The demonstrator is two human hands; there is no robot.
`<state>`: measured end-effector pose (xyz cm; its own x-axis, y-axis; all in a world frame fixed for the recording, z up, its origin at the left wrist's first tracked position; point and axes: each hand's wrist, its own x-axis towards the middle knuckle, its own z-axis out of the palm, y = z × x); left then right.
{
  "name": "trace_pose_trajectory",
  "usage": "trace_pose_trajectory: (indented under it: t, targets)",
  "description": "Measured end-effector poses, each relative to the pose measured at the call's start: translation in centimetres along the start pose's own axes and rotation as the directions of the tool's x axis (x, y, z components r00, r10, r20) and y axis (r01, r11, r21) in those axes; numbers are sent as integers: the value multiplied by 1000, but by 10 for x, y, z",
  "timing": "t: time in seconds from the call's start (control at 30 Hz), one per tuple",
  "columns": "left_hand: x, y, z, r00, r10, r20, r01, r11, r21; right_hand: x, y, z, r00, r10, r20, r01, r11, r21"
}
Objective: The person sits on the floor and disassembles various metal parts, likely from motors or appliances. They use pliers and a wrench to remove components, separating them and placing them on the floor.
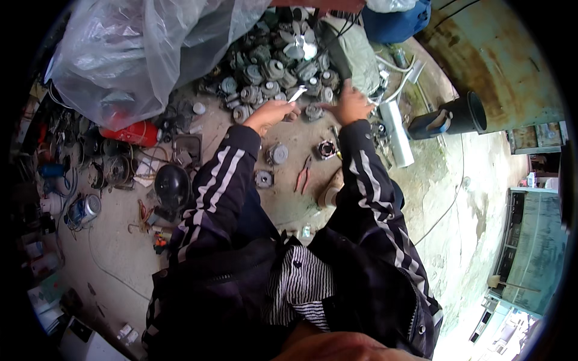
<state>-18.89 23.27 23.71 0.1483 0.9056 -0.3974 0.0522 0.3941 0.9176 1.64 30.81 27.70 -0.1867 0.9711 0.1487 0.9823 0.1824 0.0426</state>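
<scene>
My left hand (271, 115) is closed around a bright silver tool, which looks like an open-end wrench (297, 94), its head pointing up and right. Opposite it, my right hand (354, 106) has its thumb and a finger apart, and I make out nothing in it. A small grey electric motor (313, 112) sits on the floor between the hands. Closer to me stand another motor (277, 154), an opened motor part with a copper-coloured ring (327, 149), and a square metal motor cover (264, 178). Red-handled pliers (304, 175) lie beside them.
A heap of used motors (271, 71) rises just beyond my hands, next to a pale sack (355, 57). Clear plastic sheeting (156, 54) hangs at far left over a red cylinder (133, 133). A white tube (395, 133) and black bucket (469, 113) are at right.
</scene>
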Motion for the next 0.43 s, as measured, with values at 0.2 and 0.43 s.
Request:
trace_pose_trajectory:
  t: [0.2,0.43]
  targets:
    - [4,1,-22,954,-72,-292,-90,859,-504,12,62,-182,770,-183,-611,480,798,365]
    - [0,-13,-36,878,-136,-460,-265,662,-701,-73,96,-368,347,-327,-879,937,144,317]
